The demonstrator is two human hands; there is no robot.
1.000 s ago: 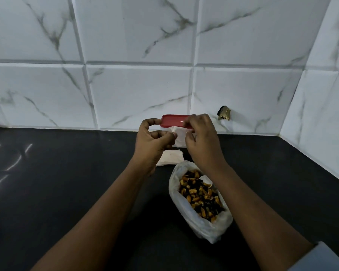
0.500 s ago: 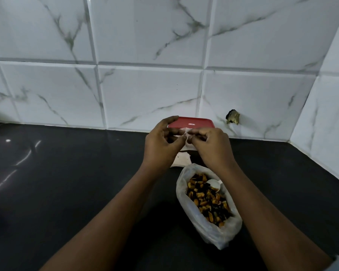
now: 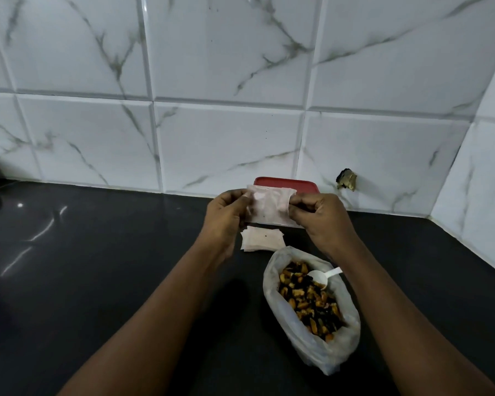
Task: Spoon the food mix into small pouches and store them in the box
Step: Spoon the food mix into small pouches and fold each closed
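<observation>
Black glossy countertop (image 3: pixel 97 281) fills the lower half of the view and runs back to a wall of white marble-veined tiles (image 3: pixel 226 138), which turns a corner at the surface's far right. Two bare forearms reach in from the near edge toward the back.

Nearest, right of the surface's middle and under the right forearm, lies a translucent plastic bag (image 3: pixel 335 355) with its mouth open upward. It holds the food mix (image 3: pixel 309 304), orange-yellow and dark pieces. A small white plastic spoon (image 3: pixel 322 277) rests with its bowl in the mix at the bag's far end, its handle pointing right over the rim.

Just beyond the bag's far end, a stack of flat white paper pouches (image 3: pixel 262 238) lies on the surface, slightly fanned.

Above that stack, the left hand (image 3: pixel 226 212) and the right hand (image 3: pixel 320 215) hold a single white paper pouch (image 3: pixel 269 205) off the surface between them. Each hand pinches one side of it with curled fingers and thumb, and the pouch is spread flat between the two grips. Whether its mouth is parted cannot be told.

Behind the hands, at the surface's back edge against the tiles, stands the box with a red lid (image 3: pixel 286 184); only the lid shows. To its right, a dark chipped hole (image 3: pixel 345 180) marks the tile low on the wall.
</observation>
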